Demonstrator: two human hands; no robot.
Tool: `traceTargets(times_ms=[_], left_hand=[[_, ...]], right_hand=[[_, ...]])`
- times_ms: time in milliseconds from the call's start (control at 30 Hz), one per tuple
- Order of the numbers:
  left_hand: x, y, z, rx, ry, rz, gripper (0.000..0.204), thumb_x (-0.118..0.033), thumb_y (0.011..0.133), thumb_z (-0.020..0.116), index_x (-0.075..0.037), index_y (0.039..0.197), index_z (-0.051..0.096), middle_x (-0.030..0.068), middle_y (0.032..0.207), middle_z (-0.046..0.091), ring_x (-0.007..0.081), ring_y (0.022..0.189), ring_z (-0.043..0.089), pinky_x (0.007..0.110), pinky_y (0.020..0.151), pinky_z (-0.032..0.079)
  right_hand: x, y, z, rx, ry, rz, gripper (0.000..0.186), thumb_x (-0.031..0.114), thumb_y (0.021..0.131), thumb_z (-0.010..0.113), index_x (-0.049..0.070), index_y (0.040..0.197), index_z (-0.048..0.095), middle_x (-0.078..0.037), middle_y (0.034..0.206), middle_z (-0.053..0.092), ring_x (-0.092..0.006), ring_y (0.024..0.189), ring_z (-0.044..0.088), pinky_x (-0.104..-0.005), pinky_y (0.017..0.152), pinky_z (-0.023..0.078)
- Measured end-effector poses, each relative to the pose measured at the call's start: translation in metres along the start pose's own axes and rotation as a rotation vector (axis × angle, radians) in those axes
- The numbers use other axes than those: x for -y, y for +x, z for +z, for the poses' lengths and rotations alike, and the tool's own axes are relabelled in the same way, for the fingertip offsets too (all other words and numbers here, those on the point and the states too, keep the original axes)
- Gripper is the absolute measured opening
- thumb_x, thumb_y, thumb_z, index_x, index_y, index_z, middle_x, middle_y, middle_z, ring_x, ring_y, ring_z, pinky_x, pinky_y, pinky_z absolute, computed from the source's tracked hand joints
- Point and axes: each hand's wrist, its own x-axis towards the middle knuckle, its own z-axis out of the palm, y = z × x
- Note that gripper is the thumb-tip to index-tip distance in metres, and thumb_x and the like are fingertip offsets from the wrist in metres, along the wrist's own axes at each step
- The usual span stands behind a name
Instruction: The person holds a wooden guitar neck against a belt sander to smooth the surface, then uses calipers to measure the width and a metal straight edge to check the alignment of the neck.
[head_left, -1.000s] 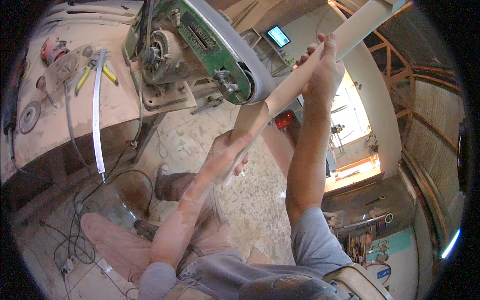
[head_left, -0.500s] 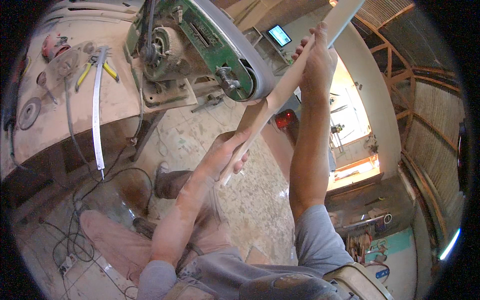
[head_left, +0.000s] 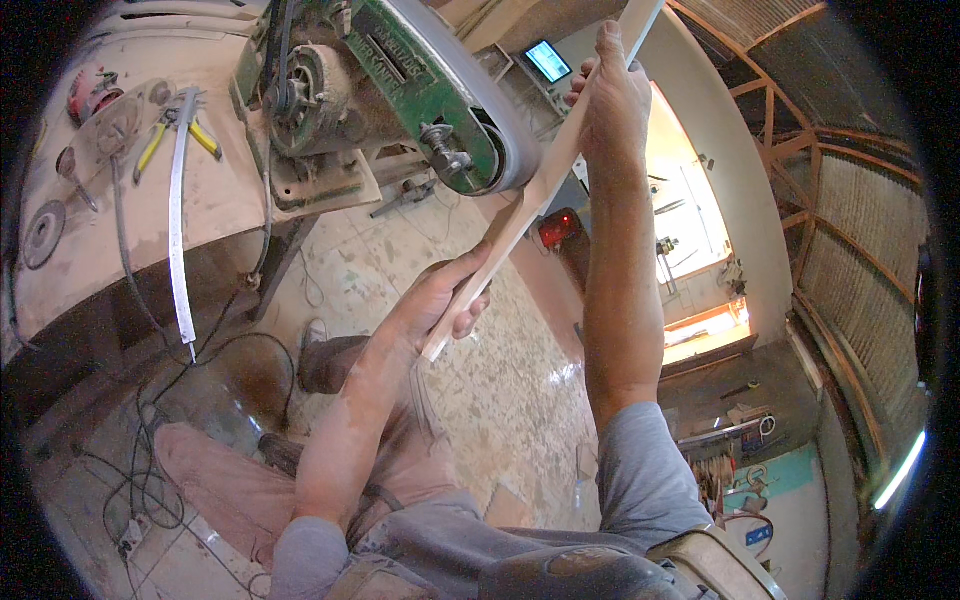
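A long pale wooden piece (head_left: 545, 175) runs diagonally from between my hands up past the upper edge. It lies at the rounded end of the grey belt (head_left: 512, 150) on a green belt sander (head_left: 390, 75); whether they touch is unclear. My left hand (head_left: 440, 295) is wrapped round the lower end, thumb along the wood. My right hand (head_left: 615, 110) grips it higher up, beyond the belt's end.
On the dusty bench (head_left: 120, 280) at left lie yellow-handled pliers (head_left: 150, 150), a long metal caliper (head_left: 180, 245), a disc (head_left: 45, 230) and a red tool (head_left: 90, 95). Cables (head_left: 150, 470) loop on the floor. A small lit screen (head_left: 545, 62) stands beyond the sander.
My right hand has moved up and left with the wood; my left hand has shifted slightly left. The wood now shows more of its narrow edge. The view has shifted a little.
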Motion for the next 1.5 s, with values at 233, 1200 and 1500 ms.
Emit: traceTargets(times_ms=[233, 1200, 1500], left_hand=[[-0.001, 0.004, -0.002, 0.011, -0.049, -0.039, 0.043, -0.052, 0.105, 0.048, -0.014, 0.087, 0.055, -0.0023, 0.059, 0.05, 0.0025, 0.037, 0.043, 0.017, 0.032, 0.035], [-0.002, 0.018, 0.027, -0.059, 0.523, 0.093, 0.048, -0.049, 0.1, 0.057, -0.002, 0.112, 0.057, 0.0065, 0.079, 0.062, 0.0107, 0.042, 0.049, 0.025, 0.037, 0.039], [0.098, -0.022, 0.111, -0.423, 0.424, 0.45, 0.055, -0.017, 0.094, 0.071, -0.001, 0.133, 0.036, 0.0171, 0.113, 0.068, 0.0141, 0.092, 0.066, 0.027, 0.074, 0.054]], right_hand=[[-0.002, 0.002, 0.003, -0.004, -0.071, 0.0, 0.069, 0.061, 0.09, 0.068, -0.006, 0.102, 0.054, -0.007, 0.08, 0.055, -0.0116, 0.064, 0.058, -0.0275, 0.055, 0.052], [-0.064, 0.044, -0.03, -0.031, 0.131, 0.13, 0.043, 0.04, 0.092, 0.07, -0.002, 0.098, 0.058, -0.007, 0.075, 0.056, -0.0136, 0.059, 0.057, -0.0269, 0.044, 0.047], [-0.1, -0.025, -0.145, 0.171, 1.222, 0.121, 0.052, 0.04, 0.105, 0.047, 0.0, 0.137, 0.042, -0.007, 0.087, 0.047, -0.0129, 0.071, 0.051, -0.0269, 0.058, 0.05]])
